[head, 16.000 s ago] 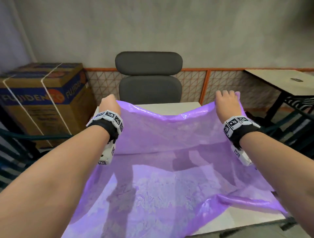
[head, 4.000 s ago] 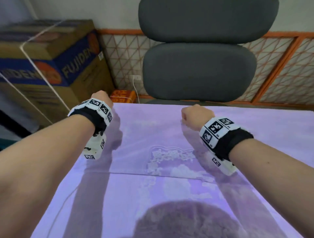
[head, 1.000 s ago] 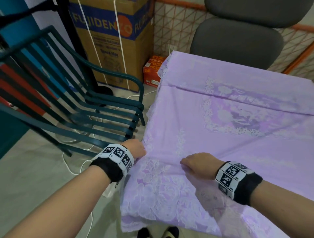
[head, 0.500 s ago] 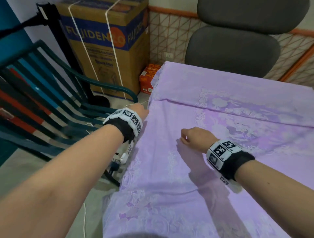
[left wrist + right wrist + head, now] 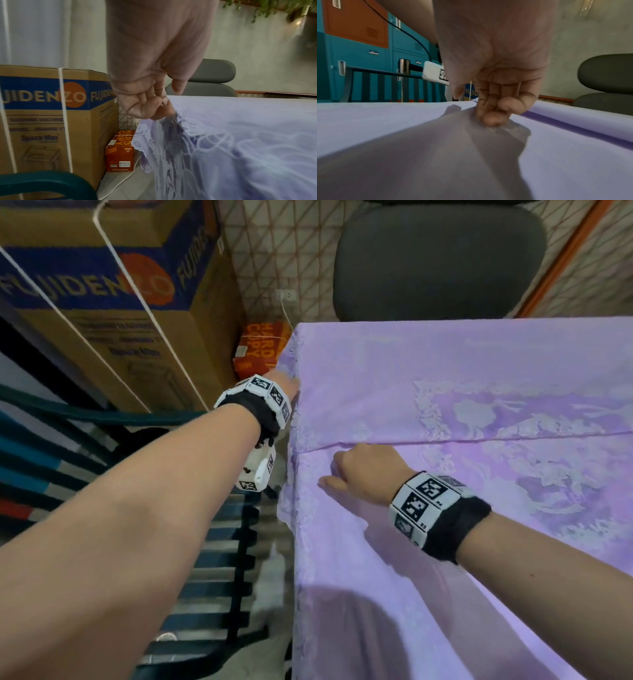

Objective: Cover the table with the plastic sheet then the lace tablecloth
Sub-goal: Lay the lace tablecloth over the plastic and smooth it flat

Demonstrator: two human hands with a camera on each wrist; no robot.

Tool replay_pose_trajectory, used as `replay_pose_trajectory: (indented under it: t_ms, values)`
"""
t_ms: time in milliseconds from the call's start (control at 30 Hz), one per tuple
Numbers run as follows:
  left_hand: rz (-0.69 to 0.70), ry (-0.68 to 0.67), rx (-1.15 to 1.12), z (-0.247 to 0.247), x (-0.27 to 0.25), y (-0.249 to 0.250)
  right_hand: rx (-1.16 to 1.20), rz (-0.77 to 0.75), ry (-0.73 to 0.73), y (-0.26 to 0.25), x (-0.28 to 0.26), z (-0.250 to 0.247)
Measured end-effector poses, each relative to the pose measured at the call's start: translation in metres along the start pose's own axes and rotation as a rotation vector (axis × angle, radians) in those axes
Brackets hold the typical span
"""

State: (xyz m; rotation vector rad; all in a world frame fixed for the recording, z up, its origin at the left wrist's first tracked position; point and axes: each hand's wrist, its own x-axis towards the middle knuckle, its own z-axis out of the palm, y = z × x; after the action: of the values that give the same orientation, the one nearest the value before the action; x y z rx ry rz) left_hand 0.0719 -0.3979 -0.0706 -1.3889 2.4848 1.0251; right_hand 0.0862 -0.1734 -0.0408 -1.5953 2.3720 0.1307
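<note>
- While we looked down along our arms, the lace tablecloth (image 5: 479, 412) lay spread over the table top, lilac plastic sheet (image 5: 573, 128) showing through it, and its lace border hung down the left side.
- Our right hand (image 5: 363, 474) rested on the cloth near that left edge, at a straight crease; from the right wrist view its fingers (image 5: 489, 112) were curled with the tips pinching a small ridge of cloth (image 5: 471, 121).
- Our left hand (image 5: 286, 383) reached farther along the table's left edge; the left wrist view showed its fingers (image 5: 154, 106) curled round a gathered bit of the lace border (image 5: 154, 142), close to the far left corner.
- Beside the table on the left stood a teal slatted chair (image 5: 212, 559), close against the hanging border and right under our left forearm.
- Beyond it a big cardboard box (image 5: 102, 302) marked FUJIDENZO, bound with white strapping, filled the left side.
- Between that box and the table corner sat a small orange carton (image 5: 260, 350) on the floor.
- Farthest off, a grey office chair (image 5: 438, 261) stood at the table's far edge, before an orange-framed mesh panel (image 5: 281, 251).
</note>
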Motion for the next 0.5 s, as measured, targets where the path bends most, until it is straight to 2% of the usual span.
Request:
replay_pose_trajectory:
  t_ms: [67,200,367,500]
  values:
    - [0.015,0.001,-0.032,0.005,0.008,0.004,-0.044,-0.014,-0.004,-0.004,0.008,0.003]
    - [0.105,0.013,0.088,0.011,0.016,0.011,-0.059,-0.027,-0.013,-0.005,0.014,0.004]
    - [0.250,0.230,0.070,-0.009,0.047,0.015,0.081,-0.012,-0.035,-0.005,0.018,-0.009]
    - [0.167,0.242,0.052,-0.025,0.072,0.023,0.142,0.043,0.001,0.000,0.021,-0.017]
